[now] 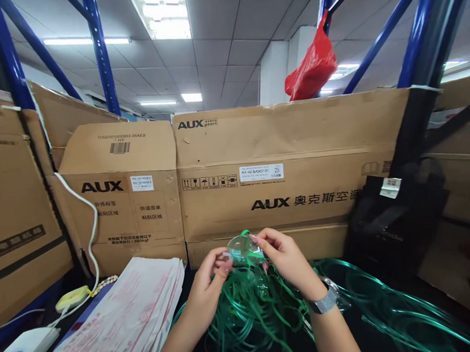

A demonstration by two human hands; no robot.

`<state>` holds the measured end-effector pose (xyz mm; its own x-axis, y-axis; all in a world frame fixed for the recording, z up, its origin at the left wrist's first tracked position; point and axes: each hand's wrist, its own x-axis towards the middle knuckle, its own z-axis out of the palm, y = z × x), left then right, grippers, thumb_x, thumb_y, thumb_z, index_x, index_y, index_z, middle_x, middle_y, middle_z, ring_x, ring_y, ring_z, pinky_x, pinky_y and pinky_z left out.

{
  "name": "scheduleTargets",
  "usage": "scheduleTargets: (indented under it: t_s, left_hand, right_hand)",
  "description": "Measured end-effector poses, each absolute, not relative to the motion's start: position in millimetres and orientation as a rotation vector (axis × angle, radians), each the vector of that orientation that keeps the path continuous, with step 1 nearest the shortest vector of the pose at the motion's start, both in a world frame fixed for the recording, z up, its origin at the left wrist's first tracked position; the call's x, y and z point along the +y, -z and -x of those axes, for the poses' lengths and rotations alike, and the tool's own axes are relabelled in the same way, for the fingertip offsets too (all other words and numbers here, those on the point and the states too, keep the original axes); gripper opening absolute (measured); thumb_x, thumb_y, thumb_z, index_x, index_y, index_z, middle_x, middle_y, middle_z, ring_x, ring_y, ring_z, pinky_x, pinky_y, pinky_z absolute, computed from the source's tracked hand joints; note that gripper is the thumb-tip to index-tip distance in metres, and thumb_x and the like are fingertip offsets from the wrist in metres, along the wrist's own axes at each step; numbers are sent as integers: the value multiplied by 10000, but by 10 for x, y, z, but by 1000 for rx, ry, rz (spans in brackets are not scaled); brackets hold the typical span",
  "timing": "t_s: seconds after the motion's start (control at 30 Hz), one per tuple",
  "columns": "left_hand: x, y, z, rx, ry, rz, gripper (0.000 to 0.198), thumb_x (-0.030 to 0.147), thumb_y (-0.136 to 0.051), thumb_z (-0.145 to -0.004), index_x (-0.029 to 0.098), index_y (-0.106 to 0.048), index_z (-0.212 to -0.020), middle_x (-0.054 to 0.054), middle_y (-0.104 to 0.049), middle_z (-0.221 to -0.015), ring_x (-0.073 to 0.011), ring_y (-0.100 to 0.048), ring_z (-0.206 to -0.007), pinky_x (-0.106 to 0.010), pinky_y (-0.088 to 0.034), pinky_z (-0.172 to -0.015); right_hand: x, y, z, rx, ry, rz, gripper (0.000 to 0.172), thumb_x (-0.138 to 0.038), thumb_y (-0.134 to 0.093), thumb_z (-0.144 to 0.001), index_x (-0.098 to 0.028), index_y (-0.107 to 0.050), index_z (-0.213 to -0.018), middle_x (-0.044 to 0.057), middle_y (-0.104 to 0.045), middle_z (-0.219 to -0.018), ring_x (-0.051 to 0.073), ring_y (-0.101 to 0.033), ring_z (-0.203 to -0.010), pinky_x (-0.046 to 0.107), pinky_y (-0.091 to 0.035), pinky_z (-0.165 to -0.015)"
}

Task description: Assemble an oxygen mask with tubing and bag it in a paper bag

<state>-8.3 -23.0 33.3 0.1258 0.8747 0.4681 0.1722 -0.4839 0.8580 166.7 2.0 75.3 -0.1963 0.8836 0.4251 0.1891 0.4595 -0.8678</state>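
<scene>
Big brown boxes [292, 146] fill the back, under a grey ceiling [215, 22]. The clear mask [236, 247] is just below the middle of the frame. The left hand [206, 280] has the mask's left edge between thumb and fingers, nearly closed. The right hand [282, 253] pinches its upper right edge with the tips; I can't tell if it has the green strap [245, 232] too. Right below is a messy heap of green tubes [230, 315]. The mask looks smooth and only fingertips hold it, so it could slip. The strap could get stuck in the heap, and a hard tug might bend the mask. The watch [325, 300] could catch on a tube too.
</scene>
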Motion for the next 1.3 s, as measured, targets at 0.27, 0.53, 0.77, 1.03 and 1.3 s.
scheduleTargets:
  t_s: [0.27,0.53,0.77,1.03,1.3]
  left_hand:
    - [-372,-660,246,841,-1343,-1564,328,503,-506,-780,180,-522,-841,64,-475,-530,-71,-422,-446,-163,-312,-435]
    - [-507,-719,372,951,-1333,-1606,299,470,-556,-758,180,-556,-827,57,-486,-560,-62,-430,-436,-145,-327,-388]
    - [-432,-751,369,1116,-1660,-1356,349,503,-540,-743,169,-552,-843,54,-511,-455,-90,-453,-381,-171,-351,-366]
    - [-351,-724,339,1127,-1726,-1417,305,436,-564,-748,173,-598,-898,-26,-643,-849,-107,-524,-584,-192,-425,-529]
    - [-328,-655,294,1050,-1684,-1350,328,440,-566,-751,157,-580,-917,-50,-642,-882,-140,-564,-648,-233,-472,-567]
  right_hand:
    - [-161,-758,-1340,-1658,-1113,802,347,-503,-504,-782,-195,-424,-641,-76,-484,-413,60,-403,-303,160,-302,-329]
    - [-215,-722,-1217,-1672,-1082,858,328,-495,-509,-793,-180,-522,-706,-70,-437,-488,67,-402,-346,177,-337,-335]
    - [-261,-789,-1202,-1724,-1035,818,441,-510,-366,-865,-172,-649,-844,53,-637,-857,181,-580,-845,302,-453,-811]
    - [-217,-648,-999,-1712,-735,848,237,-400,-577,-776,-177,-624,-841,33,-594,-813,171,-553,-769,285,-453,-721]
    - [-315,-622,-961,-1538,-552,804,132,-287,-579,-794,-195,-543,-882,31,-562,-833,156,-544,-721,295,-461,-698]
